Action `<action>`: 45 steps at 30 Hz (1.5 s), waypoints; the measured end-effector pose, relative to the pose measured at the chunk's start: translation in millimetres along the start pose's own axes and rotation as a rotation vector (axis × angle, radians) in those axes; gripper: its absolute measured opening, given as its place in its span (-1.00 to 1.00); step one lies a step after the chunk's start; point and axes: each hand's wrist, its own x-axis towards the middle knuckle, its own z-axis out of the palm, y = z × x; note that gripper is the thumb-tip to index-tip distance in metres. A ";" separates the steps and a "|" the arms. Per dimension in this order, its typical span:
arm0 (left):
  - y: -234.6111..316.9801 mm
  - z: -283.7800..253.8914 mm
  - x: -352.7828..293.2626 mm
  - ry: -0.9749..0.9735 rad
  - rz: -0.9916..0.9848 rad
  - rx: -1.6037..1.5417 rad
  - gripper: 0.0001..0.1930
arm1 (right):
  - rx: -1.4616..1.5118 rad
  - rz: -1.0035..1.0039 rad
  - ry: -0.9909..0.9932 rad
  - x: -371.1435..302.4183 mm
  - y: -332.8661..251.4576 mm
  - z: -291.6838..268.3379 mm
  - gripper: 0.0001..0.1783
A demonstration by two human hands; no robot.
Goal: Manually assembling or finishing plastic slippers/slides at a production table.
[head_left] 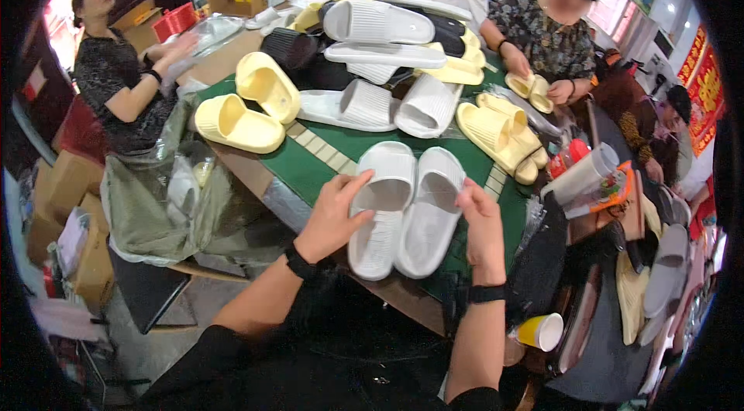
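A pair of light grey slide slippers stands side by side before me, toes away, at the near edge of the green table top (302,170). My left hand (333,213) grips the outer side of the left slipper (385,213), forefinger by its ribbed strap and thumb over the insole. At the right slipper (430,217), my right hand (482,217) has its fingers curled and pinches the outer edge beside the strap. The fingertips under both edges are hidden.
Pale yellow slippers (240,124) lie left, another yellow pair (500,136) right. Grey, black and yellow slippers (380,23) pile up behind. Co-workers stand left, right and at the back; the right one handles yellow slippers (530,91). A paper cup (540,332) sits by my right forearm.
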 end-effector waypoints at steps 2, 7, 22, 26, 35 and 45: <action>2.7 8.4 7.5 0.015 0.095 0.017 -0.30 | -0.047 -0.015 -0.040 1.3 -7.0 -11.1 -0.83; -3.4 -7.8 33.4 0.009 0.046 0.139 -0.35 | -0.274 -0.024 -0.080 0.8 5.9 -5.3 -0.91; 0.4 -17.3 39.3 -0.094 -0.071 -0.070 -0.42 | -0.583 -0.247 -0.162 -10.8 -11.3 -19.7 -0.90; 5.2 -13.7 34.0 -0.074 -0.009 -0.041 -0.43 | -0.466 -0.154 -0.187 -13.6 -24.8 -33.5 -0.93; 13.2 -12.7 34.4 -0.005 -0.051 -0.064 -0.48 | -0.063 -0.274 0.465 -13.4 -43.6 -26.9 -0.89; 5.1 -37.5 -18.3 -0.080 0.081 -0.038 -0.62 | 0.348 -0.400 0.382 -56.5 -78.6 -23.8 -0.79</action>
